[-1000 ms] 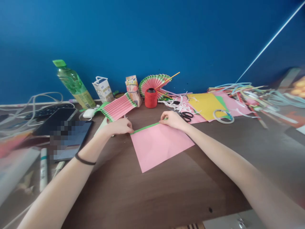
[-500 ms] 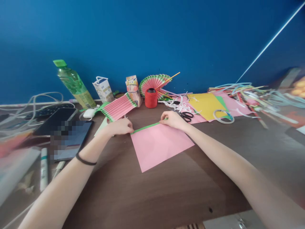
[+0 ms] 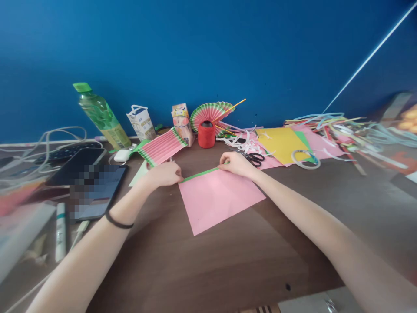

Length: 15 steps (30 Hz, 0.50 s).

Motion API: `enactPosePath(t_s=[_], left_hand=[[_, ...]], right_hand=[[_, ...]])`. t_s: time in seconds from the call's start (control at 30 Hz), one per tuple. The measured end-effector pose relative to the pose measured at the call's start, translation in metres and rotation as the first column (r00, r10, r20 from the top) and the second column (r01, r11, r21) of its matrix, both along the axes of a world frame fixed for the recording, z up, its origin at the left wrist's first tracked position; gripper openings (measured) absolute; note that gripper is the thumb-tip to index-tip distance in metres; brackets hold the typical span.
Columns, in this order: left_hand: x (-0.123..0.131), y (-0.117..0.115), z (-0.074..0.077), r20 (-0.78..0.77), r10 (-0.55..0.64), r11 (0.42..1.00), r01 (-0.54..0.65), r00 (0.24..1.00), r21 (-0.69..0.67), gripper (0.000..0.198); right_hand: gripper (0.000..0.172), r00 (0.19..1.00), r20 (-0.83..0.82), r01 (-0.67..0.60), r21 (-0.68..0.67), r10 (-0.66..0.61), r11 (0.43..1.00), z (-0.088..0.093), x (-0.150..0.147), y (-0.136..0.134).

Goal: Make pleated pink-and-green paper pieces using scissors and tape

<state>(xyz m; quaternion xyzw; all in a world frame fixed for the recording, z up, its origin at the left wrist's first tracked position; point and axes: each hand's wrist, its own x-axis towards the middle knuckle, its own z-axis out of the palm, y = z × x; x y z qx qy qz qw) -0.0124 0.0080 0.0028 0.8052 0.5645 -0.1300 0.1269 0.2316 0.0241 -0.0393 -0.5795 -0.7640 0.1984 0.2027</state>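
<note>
A pink paper sheet lies flat on the brown table, with a thin green strip along its far edge. My left hand is closed in a pinch on the left end of that strip. My right hand pinches the strip's right end, fingers pressed down on the paper's far corner. Both forearms reach in from the near edge; a black band sits on my left wrist.
A pleated pink-and-green paper piece, red thread spool, open paper fan, two small cartons and a green bottle stand behind. Scissors, tape ring, coloured sheets and strips lie right. Phone, tablet, cables and a marker lie left.
</note>
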Motion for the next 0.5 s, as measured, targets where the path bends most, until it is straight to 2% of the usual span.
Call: enactPosePath(t_s=[0.5], left_hand=[[0.0053, -0.0032, 0.0037, -0.064, -0.002, 1.0, 0.002, 0.998, 0.002, 0.03]], right_hand=[[0.013, 1.0, 0.005, -0.002, 0.009, 0.002, 1.0, -0.0019, 0.0021, 0.0025]])
